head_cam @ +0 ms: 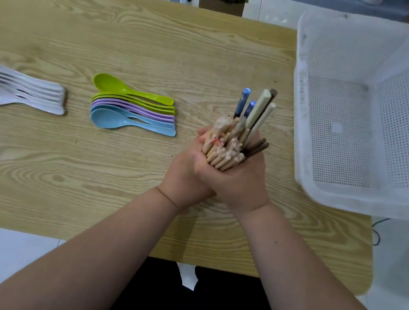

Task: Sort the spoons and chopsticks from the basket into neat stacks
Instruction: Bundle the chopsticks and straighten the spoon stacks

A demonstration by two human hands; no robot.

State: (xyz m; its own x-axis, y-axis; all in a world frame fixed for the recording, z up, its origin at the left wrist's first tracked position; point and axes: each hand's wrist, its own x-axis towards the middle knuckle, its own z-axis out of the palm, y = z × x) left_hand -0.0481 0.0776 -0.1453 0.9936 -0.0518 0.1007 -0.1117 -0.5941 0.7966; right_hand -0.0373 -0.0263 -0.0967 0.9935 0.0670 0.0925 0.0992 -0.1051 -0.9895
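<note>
The bench (137, 33) stretches wide in front of me, with the white basket (351, 57) tilted at its right end. Two stacks lie to the left with their handles pointing right: the white spoons (15, 88) far off and the coloured spoons (131, 112) nearer. The chopsticks (230, 143) stand as one bundle between the coloured spoons and the basket. Their long axis leans up and away from me, and a few blue and pale ones poke out on top. My left hand (183, 173) and right hand (241, 186) both wrap the bundle, fingers curled tight round it. I judge the bundle must next tip flat beside the spoons.
</note>
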